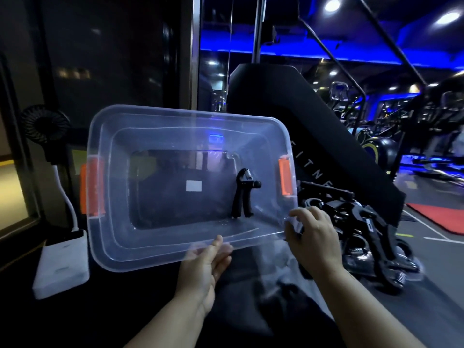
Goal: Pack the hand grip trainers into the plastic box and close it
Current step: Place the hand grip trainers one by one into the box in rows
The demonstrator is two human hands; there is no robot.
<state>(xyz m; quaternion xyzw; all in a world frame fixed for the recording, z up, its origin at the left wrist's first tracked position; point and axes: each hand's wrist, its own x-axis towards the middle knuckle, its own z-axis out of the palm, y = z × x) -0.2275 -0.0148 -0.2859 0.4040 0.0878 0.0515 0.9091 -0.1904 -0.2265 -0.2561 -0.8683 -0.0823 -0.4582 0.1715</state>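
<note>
The clear plastic box (105,237) with orange latches (285,176) faces me with its opening, and I look down into it. One black hand grip trainer (243,195) lies inside, right of centre. My left hand (208,264) has straight fingers against the box's near rim, partly seen through clear plastic. My right hand (312,238) curls its fingers round the near right corner of the box. A pile of several more black grip trainers (364,237) lies just right of the box. Faint clear plastic below my hands may be the lid; I cannot tell.
A white power bank (62,262) with a white cable lies left of the box, and a small black fan (45,124) stands behind it. A black padded gym machine (313,116) rises behind the box. Exercise machines and a red mat (442,217) fill the far right.
</note>
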